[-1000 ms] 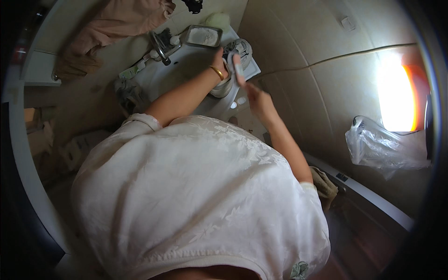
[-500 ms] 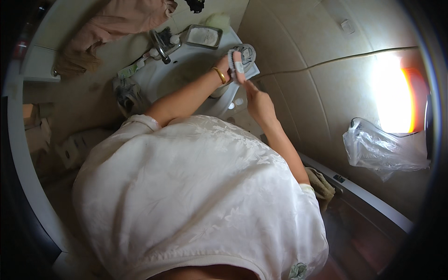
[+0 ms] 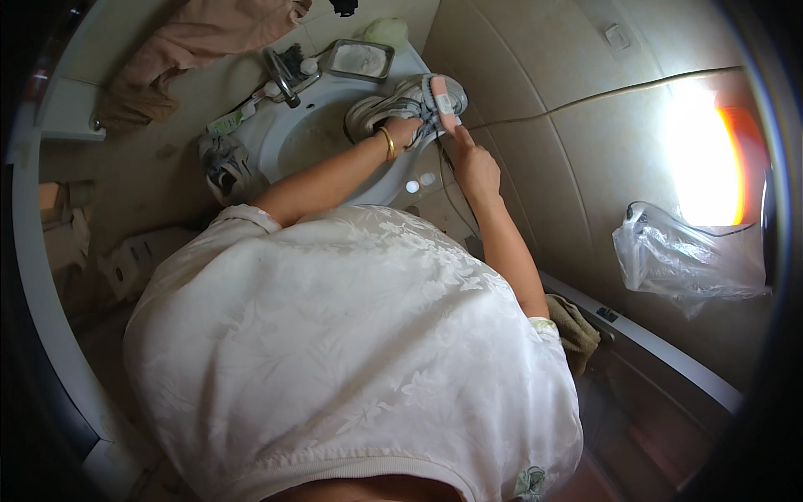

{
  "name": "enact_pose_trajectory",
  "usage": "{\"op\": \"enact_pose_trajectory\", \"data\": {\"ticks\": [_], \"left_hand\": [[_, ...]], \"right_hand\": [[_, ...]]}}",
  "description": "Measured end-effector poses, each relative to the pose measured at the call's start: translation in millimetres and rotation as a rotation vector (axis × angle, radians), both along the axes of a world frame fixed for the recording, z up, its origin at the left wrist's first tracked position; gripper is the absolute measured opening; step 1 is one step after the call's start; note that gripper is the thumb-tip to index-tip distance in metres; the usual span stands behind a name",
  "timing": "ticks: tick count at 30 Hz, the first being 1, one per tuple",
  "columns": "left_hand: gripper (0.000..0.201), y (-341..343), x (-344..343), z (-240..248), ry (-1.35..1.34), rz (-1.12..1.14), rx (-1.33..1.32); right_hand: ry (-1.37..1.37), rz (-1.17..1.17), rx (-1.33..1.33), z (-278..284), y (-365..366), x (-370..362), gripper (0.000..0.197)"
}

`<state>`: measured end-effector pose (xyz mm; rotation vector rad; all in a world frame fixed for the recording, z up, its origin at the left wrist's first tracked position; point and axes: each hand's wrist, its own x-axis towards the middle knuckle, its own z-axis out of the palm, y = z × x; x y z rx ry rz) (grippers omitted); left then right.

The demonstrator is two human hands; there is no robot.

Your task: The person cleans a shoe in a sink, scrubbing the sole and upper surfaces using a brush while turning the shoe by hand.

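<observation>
A grey-and-white sneaker (image 3: 368, 110) lies across the right rim of the white washbasin (image 3: 269, 159). My left hand (image 3: 405, 132), with a gold bangle at the wrist, is closed on the shoe's near side; its fingertips are partly hidden. In my right hand (image 3: 478, 173) is the handle of a pink scrubbing brush (image 3: 442, 99). The brush's bristles face left against the shoe's upper. A second sneaker (image 3: 224, 167), grey and dark, rests at the basin's left edge.
Behind the basin stand a faucet (image 3: 283, 81), a metal tray (image 3: 388, 71) of white powder and a green-and-white tube (image 3: 231, 122). A pinkish cloth (image 3: 196, 52) hangs back left. Tiled wall (image 3: 510, 67) bounds the right, with a cable and a plastic bag (image 3: 690, 261).
The sneaker has turned, and more of it shows to the left over the basin. My right hand has shifted the brush slightly right. My left hand remains at the shoe.
</observation>
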<state>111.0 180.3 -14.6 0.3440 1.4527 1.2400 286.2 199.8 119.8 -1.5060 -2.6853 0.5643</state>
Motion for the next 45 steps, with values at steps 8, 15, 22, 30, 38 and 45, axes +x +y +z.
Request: {"op": "enact_pose_trajectory", "data": {"ticks": [8, 15, 22, 30, 38, 45], "left_hand": [[0.016, -7.0, -10.3, 2.1, -0.408, 0.105, 0.026], [0.022, -41.4, -23.5, -30.8, 0.516, -0.397, 0.243], [0.029, -52.1, -10.4, -22.2, 1.301, -0.338, 0.657], [0.037, -58.8, -6.8, 40.0, 0.513, -0.373, 0.177], [0.044, -58.5, -11.4, 60.1, 0.478, -0.375, -0.129], [0.036, -52.1, -12.5, 43.7, 0.420, -0.282, 0.064]], "right_hand": [[-0.103, -0.052, -0.046, 30.8, 9.5, -26.9, 0.040], [-0.032, 0.194, 0.078, 71.8, 30.3, -72.2, 0.022], [-0.315, 0.435, 0.108, 67.0, 55.3, -179.8, 0.022], [-0.396, 0.374, -0.028, 5.3, 88.0, -239.3, 0.026], [-0.407, 0.556, -0.034, 2.5, 99.8, -255.6, 0.026], [-0.432, 0.552, -0.002, 0.9, 100.2, -265.3, 0.026]]}}
